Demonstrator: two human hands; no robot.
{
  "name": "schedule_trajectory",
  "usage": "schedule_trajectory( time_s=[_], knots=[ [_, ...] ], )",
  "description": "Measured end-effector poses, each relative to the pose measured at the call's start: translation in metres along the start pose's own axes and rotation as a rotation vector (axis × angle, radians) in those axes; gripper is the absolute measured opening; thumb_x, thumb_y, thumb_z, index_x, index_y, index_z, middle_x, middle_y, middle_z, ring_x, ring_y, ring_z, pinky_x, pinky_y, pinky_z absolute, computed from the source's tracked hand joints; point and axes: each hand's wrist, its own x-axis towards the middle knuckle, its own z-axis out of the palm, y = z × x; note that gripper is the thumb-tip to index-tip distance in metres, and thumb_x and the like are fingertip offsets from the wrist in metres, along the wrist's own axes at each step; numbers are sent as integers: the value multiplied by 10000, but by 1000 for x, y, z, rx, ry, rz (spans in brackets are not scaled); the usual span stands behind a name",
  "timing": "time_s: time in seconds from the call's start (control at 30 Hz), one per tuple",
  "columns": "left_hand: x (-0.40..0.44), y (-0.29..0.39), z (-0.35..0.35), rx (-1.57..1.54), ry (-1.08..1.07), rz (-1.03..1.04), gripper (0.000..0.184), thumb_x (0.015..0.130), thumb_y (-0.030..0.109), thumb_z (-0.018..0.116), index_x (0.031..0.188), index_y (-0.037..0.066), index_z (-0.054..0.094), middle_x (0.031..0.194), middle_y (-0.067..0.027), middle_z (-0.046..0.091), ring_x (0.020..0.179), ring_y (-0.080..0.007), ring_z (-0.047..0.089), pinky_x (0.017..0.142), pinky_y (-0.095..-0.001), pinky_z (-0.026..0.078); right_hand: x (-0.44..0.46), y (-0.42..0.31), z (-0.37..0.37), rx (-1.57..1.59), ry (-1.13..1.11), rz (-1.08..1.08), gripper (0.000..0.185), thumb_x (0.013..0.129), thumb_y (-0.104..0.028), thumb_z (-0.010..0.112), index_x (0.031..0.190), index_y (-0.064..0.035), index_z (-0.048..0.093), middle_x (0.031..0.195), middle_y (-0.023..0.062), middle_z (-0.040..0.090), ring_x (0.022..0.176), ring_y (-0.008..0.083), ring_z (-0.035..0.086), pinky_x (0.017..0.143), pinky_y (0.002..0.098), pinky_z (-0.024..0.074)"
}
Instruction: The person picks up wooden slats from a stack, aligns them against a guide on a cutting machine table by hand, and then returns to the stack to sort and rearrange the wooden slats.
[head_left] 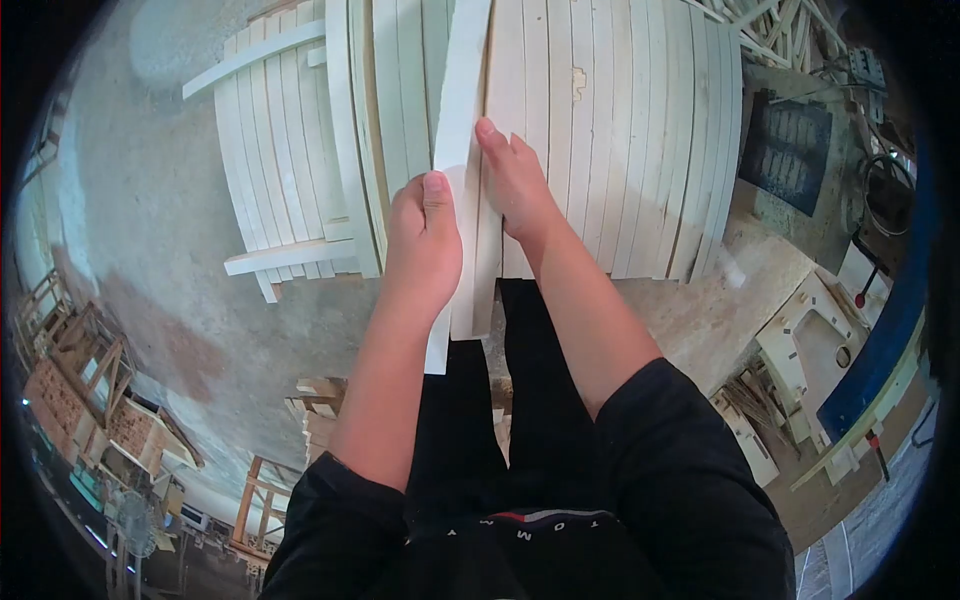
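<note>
Two pale wooden strips lie side by side, pointing away from me, over a wide row of boards [620, 150]. My left hand [425, 235] is closed around the left side of the whiter wooden strip [462, 90], its thumb lying along the edge. My right hand [517, 185] is closed against the right side of the pair, thumb pointing forward. The second wooden strip [473, 300] sits beside the first, its near end farther from me. Fingers under the wood are hidden, so I cannot tell how each hand shares the two strips.
A wooden frame piece [345, 130] with cross-pieces rests on the boards at left. Scrap strips [790, 35] pile up at the far right, near a dark panel [785, 150]. Cut plywood parts [810, 330] stand at right. Wooden frames [125, 410] stand at lower left.
</note>
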Motion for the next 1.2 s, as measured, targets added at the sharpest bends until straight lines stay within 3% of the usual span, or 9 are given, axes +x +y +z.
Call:
schedule_trajectory(
  time_s=[0.17,0.3,0.4,0.57,0.67,0.97,1.1,1.17,1.2],
  knots=[
    [3,-8,7,60,94,61,507,984,372,306,1110,-64,532,1091,-239,527,1057,-372,497,930,-412,378,3,10,-3,-47,-36,-89,466,837,-484,609,830,-24,533,764,23,503,705,101,428,623,261,393],
    [1,-3,9,138,129,53,497,984,367,308,1134,-57,520,1115,-239,513,1101,-364,474,946,-414,366,1,12,-2,12,-34,-86,457,839,-474,609,836,-23,533,763,20,505,698,97,427,619,259,392],
    [7,-6,8,249,110,208,487,983,365,315,1161,-46,508,1108,-233,515,1122,-359,458,960,-413,359,4,15,-5,56,-83,-87,449,839,-456,610,880,-17,526,814,34,506,731,110,432,649,275,402],
    [-2,10,10,28,-10,-16,527,990,383,264,1299,-19,406,1273,-225,463,1220,-340,421,1016,-385,319,0,13,-5,134,-170,-142,554,772,-358,691,1118,20,480,1050,122,544,954,194,518,828,332,436],
    [-11,16,10,-31,-28,-16,554,984,412,258,1322,-11,374,1304,-216,432,1243,-327,392,1030,-380,300,-7,4,-5,122,-188,-119,623,726,-319,729,1158,39,459,1095,154,549,996,218,540,847,336,448],
    [-26,26,13,-277,-154,-38,695,957,541,231,1424,27,232,1443,-177,292,1345,-270,265,1093,-356,210,-6,1,-5,112,-226,-122,601,679,-270,745,1112,50,478,1002,164,570,889,218,584,762,334,496],
    [4,-12,-10,-378,-326,88,667,963,508,272,1395,0,270,1408,-204,327,1318,-311,300,1080,-378,230,-9,1,-13,138,-214,-90,582,686,-274,725,1110,42,480,979,156,575,850,219,600,722,346,514],
    [14,-18,-27,-111,-18,-12,620,958,452,375,1396,21,290,1401,-166,359,1293,-260,349,1073,-360,248,-10,1,-19,164,-206,-34,576,699,-295,699,1115,36,477,946,150,582,804,223,614,688,361,530],
    [28,-31,-33,23,179,91,590,944,419,429,1364,15,342,1361,-168,406,1264,-256,384,1060,-358,268,-8,4,-20,161,-206,-33,576,699,-295,699,1115,36,477,946,150,582,804,223,614,688,361,530]
  ],
)
